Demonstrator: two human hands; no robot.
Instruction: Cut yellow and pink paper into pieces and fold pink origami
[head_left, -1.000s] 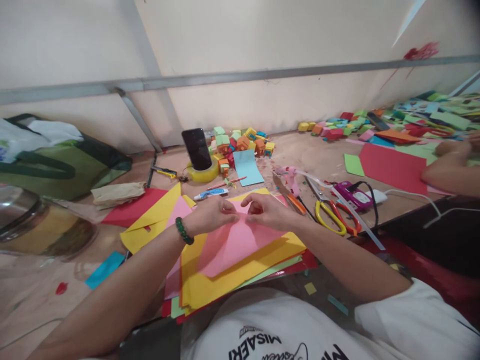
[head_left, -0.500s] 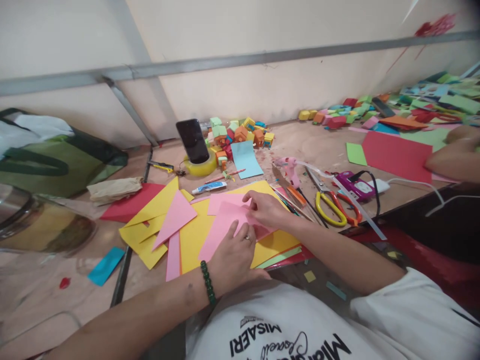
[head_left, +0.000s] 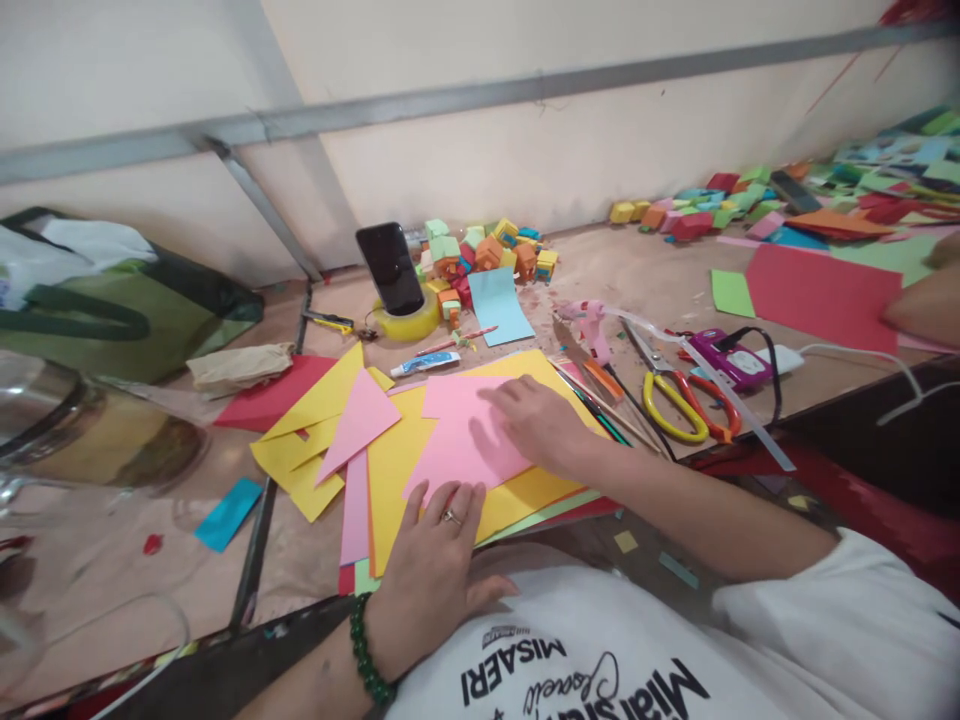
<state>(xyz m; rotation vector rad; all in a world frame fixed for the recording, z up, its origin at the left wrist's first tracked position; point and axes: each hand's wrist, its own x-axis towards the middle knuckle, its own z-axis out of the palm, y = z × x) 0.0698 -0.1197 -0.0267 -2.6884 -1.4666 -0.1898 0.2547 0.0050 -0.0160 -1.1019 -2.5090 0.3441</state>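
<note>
Pink paper (head_left: 457,450) lies flat over a stack of yellow sheets (head_left: 394,500). My left hand (head_left: 439,555), ringed and with a green bead bracelet at the wrist, rests with spread fingertips on the near edge of the pink paper. Across the same paper, my right hand (head_left: 544,425) reaches in from the right, its fingers stretched out over the surface; whether they press on it I cannot tell. A pink paper triangle (head_left: 358,420) overlaps yellow cut pieces (head_left: 307,455) left of the stack. Green and red sheets peek out below the yellow.
Behind the stack are a glue tube (head_left: 425,363), a phone (head_left: 390,268) on a tape roll (head_left: 409,320), and small paper boxes (head_left: 487,250). To the right lie scissors (head_left: 675,405), a pink glue gun (head_left: 592,325) and a purple power adapter (head_left: 731,358). Another person's arm (head_left: 926,305) is at far right.
My left hand has drawn back toward my body, from the middle of the pink paper to its near edge. The right hand's curled fingers have straightened out over the paper.
</note>
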